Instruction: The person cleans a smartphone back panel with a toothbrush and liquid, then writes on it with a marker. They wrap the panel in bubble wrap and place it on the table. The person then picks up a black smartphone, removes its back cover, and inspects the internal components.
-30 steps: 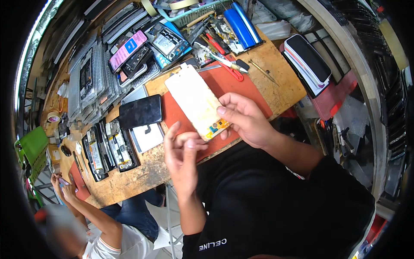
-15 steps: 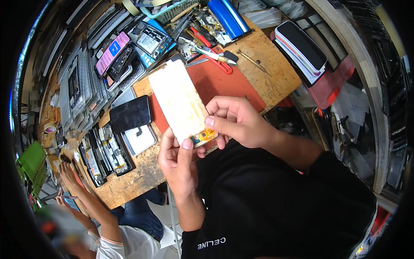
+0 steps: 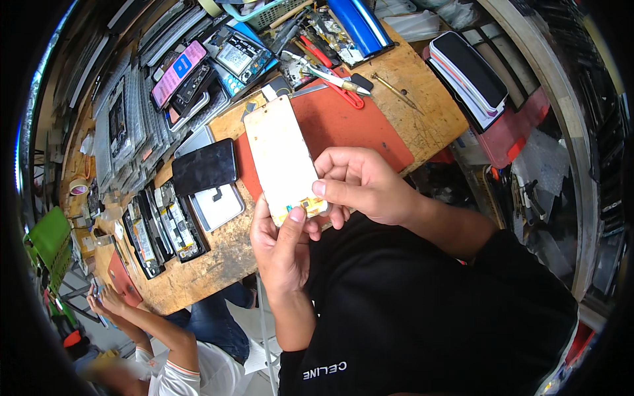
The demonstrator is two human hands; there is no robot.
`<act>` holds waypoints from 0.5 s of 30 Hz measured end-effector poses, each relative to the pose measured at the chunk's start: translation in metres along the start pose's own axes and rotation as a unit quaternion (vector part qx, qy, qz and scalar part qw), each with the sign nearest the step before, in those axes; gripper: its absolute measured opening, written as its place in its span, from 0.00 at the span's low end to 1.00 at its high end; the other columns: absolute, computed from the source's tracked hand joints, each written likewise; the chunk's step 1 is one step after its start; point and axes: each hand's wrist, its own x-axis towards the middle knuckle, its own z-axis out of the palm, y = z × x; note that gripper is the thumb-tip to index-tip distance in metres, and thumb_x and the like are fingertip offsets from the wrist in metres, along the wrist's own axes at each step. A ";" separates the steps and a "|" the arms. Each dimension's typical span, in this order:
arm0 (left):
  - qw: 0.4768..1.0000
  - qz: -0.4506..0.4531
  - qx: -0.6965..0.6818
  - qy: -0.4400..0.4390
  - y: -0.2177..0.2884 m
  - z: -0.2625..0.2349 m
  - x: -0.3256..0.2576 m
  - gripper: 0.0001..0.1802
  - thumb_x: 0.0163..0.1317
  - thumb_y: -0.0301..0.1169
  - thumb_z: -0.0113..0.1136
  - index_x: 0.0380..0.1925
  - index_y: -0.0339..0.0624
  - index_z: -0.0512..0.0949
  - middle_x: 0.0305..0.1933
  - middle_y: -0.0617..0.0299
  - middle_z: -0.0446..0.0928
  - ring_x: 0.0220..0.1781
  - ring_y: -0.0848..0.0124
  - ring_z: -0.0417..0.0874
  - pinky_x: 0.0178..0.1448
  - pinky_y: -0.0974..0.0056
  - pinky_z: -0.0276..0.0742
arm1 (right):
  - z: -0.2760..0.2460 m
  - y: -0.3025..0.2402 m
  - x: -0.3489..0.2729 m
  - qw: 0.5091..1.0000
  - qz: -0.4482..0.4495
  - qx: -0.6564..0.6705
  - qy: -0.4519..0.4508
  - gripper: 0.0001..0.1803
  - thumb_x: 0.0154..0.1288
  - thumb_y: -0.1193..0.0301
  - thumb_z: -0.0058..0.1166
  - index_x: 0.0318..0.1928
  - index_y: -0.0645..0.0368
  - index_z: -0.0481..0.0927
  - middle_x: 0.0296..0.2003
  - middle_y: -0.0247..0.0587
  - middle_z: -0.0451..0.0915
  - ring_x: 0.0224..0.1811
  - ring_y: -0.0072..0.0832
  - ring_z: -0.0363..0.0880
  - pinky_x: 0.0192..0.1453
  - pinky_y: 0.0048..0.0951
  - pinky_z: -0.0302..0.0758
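Against red matting [image 3: 360, 129], hands [image 3: 282, 249] grip a probable phone panel [image 3: 282, 155], long axis pointing forward-left.

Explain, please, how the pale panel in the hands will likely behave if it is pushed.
Probably stiff: the pale panel looks flat, although left fingers and right fingers hold only its lower part. Possibly fragile: orange circuitry lies bare there.

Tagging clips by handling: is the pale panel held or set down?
Held: the left hand grips the pale panel at its lower end, the right hand at its right edge. Contact with the red mat is unclear.
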 end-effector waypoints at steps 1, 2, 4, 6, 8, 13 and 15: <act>1.000 0.001 0.002 0.003 -0.001 0.002 0.000 0.22 0.73 0.24 0.67 0.64 0.33 0.72 0.45 0.57 0.84 0.34 0.74 0.83 0.37 0.70 0.81 | 0.000 0.002 0.000 1.000 -0.008 0.000 0.005 0.07 0.81 0.71 0.58 0.48 0.64 0.77 0.34 0.35 0.86 0.27 0.13 0.81 0.30 0.17 0.76; 1.000 0.001 0.000 0.012 -0.003 0.003 0.000 0.23 0.73 0.23 0.67 0.64 0.33 0.72 0.45 0.57 0.84 0.35 0.74 0.83 0.38 0.69 0.81 | 0.000 0.004 0.001 1.000 -0.011 -0.001 0.011 0.07 0.81 0.72 0.58 0.48 0.64 0.77 0.35 0.35 0.86 0.27 0.13 0.81 0.30 0.17 0.76; 0.999 0.010 0.033 0.009 -0.006 0.007 0.000 0.24 0.73 0.23 0.67 0.64 0.34 0.71 0.45 0.57 0.84 0.35 0.74 0.83 0.39 0.69 0.81 | 0.000 0.007 0.000 0.999 -0.043 -0.024 0.010 0.07 0.81 0.72 0.58 0.48 0.64 0.77 0.35 0.36 0.86 0.27 0.13 0.81 0.30 0.17 0.76; 0.999 0.016 0.048 0.008 -0.008 0.008 0.000 0.24 0.72 0.22 0.68 0.64 0.34 0.70 0.45 0.57 0.84 0.35 0.73 0.83 0.39 0.68 0.81 | 0.000 0.010 0.000 0.997 -0.058 -0.046 0.013 0.07 0.81 0.72 0.58 0.48 0.64 0.77 0.35 0.36 0.86 0.27 0.13 0.81 0.31 0.18 0.76; 0.999 0.020 0.050 0.004 -0.008 0.007 0.000 0.24 0.71 0.21 0.68 0.64 0.34 0.70 0.45 0.57 0.84 0.35 0.73 0.83 0.39 0.68 0.81 | 0.000 0.011 -0.001 0.996 -0.063 -0.060 0.015 0.07 0.81 0.73 0.57 0.48 0.64 0.77 0.35 0.36 0.85 0.27 0.13 0.80 0.31 0.18 0.76; 1.000 0.018 0.024 0.005 -0.004 0.005 -0.004 0.25 0.73 0.22 0.66 0.66 0.34 0.69 0.45 0.56 0.84 0.36 0.72 0.84 0.39 0.67 0.82 | 0.005 0.009 0.000 0.996 -0.062 -0.062 0.001 0.06 0.81 0.73 0.57 0.48 0.64 0.77 0.34 0.35 0.85 0.28 0.13 0.80 0.31 0.19 0.77; 1.000 0.021 0.000 0.003 -0.004 0.004 -0.005 0.24 0.75 0.24 0.62 0.67 0.33 0.68 0.46 0.54 0.84 0.36 0.70 0.84 0.39 0.66 0.83 | 0.006 0.007 0.000 0.996 -0.065 -0.057 -0.003 0.06 0.81 0.73 0.58 0.47 0.63 0.77 0.34 0.35 0.85 0.28 0.13 0.80 0.31 0.19 0.76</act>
